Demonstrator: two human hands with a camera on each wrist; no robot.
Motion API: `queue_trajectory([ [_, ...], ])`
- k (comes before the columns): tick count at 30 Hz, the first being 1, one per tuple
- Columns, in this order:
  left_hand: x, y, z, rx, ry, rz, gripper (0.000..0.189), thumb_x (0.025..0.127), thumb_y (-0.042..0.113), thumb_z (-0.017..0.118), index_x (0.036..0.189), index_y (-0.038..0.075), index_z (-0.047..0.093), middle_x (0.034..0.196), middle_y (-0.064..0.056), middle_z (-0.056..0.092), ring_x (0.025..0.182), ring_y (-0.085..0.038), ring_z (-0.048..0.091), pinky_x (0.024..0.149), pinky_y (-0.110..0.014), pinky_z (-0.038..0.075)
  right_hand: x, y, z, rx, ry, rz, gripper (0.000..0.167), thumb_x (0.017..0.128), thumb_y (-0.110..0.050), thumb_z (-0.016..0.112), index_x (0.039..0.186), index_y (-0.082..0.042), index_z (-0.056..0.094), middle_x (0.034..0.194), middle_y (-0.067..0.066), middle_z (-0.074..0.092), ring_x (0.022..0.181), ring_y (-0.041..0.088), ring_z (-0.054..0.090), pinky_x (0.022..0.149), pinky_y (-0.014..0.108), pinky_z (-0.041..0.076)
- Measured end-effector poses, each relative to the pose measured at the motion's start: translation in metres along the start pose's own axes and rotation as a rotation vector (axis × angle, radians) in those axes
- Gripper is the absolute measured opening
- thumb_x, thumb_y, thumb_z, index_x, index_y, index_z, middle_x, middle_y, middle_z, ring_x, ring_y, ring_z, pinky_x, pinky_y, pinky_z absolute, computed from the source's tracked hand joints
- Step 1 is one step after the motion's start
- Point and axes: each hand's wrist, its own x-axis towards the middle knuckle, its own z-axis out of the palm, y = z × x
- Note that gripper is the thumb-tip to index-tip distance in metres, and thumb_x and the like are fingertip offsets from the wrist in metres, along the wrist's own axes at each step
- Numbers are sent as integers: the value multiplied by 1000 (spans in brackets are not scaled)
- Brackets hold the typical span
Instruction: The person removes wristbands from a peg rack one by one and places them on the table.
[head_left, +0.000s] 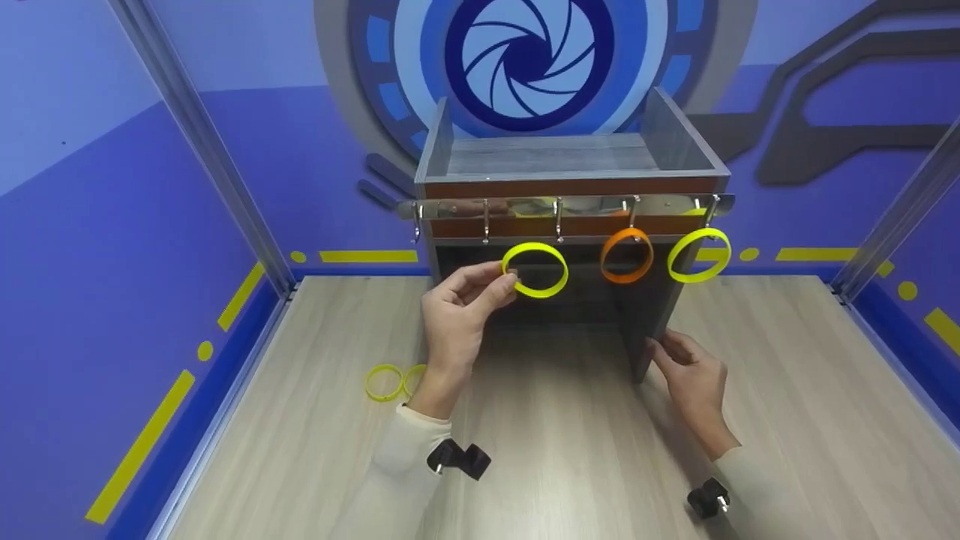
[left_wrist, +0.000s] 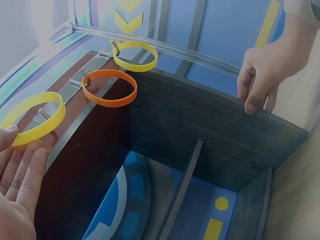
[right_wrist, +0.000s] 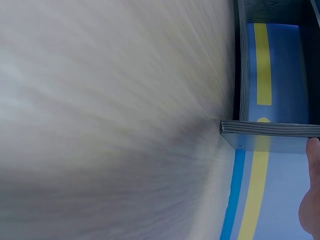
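Note:
My left hand (head_left: pixel 459 309) pinches a thin yellow ring (head_left: pixel 540 294) at its left side, thumb against fingers. The ring is just below the middle hook (head_left: pixel 559 220) of a metal hook rail (head_left: pixel 457 208); in the left wrist view it overlaps a hook. An orange ring (head_left: pixel 626 279) and another yellow ring (head_left: pixel 696 278) hang from the two hooks to the right. My right hand (head_left: pixel 694 379) grips the front edge of the grey wooden rack's right side panel (head_left: pixel 651 330), low down. In the left wrist view its fingers and thumb straddle that edge.
Two more yellow rings lie on the table left of my left forearm: one whole ring (head_left: pixel 384 397) and one ring (head_left: pixel 408 379) partly hidden by the wrist. The rack has an open top tray (head_left: pixel 555 154). Blue walls (head_left: pixel 225 180) enclose the wooden table (head_left: pixel 322 322).

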Motion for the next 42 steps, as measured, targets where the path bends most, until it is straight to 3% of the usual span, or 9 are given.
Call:
queue_trajectory([
  [9, -4, -4, -21, 23, 54, -18, 25, 93, -1, 81, 113, -12, 73, 106, -18, 77, 92, -26, 77, 86, -43, 65, 0, 1, -1, -2, -5, 2, 26, 95, -13, 82, 118, -1, 79, 109, 11, 80, 92, -8, 69, 79, 8, 55],
  [20, -11, -17, -45, 43, 144, -91, 27, 92, 3, 83, 113, -10, 74, 105, -18, 77, 92, -27, 77, 86, -41, 65, 1, 2, 0, 2, 13, -32, 22, 93, -3, 82, 115, 2, 79, 104, 16, 79, 87, -11, 68, 76, 6, 54],
  [26, -15, -24, -60, 67, 187, -123, 24, 92, 5, 84, 112, -7, 76, 104, -18, 77, 93, -35, 77, 85, -40, 65, 0, 0, 1, 13, 12, -26, 21, 93, -3, 82, 114, 2, 79, 104, 16, 79, 87, -12, 68, 76, 6, 54],
  [33, -21, -35, -84, 108, 251, -166, 25, 92, 6, 84, 111, -8, 76, 102, -18, 77, 88, -29, 77, 84, -39, 65, 1, 0, 0, 34, 8, -16, 22, 94, -4, 82, 115, 1, 79, 105, 15, 80, 88, -7, 70, 77, 8, 55],
  [42, -30, -47, -126, 209, 337, -213, 27, 94, 11, 83, 112, -8, 75, 100, -15, 77, 92, -30, 78, 85, -35, 65, 0, 2, 1, 28, 4, -17, 22, 94, -4, 82, 115, 1, 79, 106, 13, 80, 89, -6, 71, 77, 9, 56],
])
